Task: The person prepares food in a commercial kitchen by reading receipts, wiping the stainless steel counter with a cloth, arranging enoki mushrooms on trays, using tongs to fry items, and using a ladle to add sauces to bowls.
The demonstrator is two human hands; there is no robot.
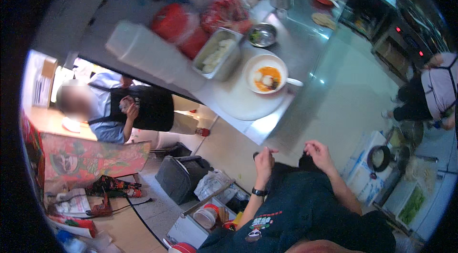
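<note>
The left hand and the right hand were at the lower centre of the frame, both unladen, fingers loosely bent. Above them, at upper centre, a white bowl of orange sauce, with a white spoon over its rim, sat on a round white board on the steel counter. A metal tub of pale pieces stood just left of the bowl.

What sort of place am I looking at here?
Probably a restaurant or takeaway kitchen: there's a steel counter, a white bowl of orange food on a round board, and a metal tub of pale pieces.
</note>
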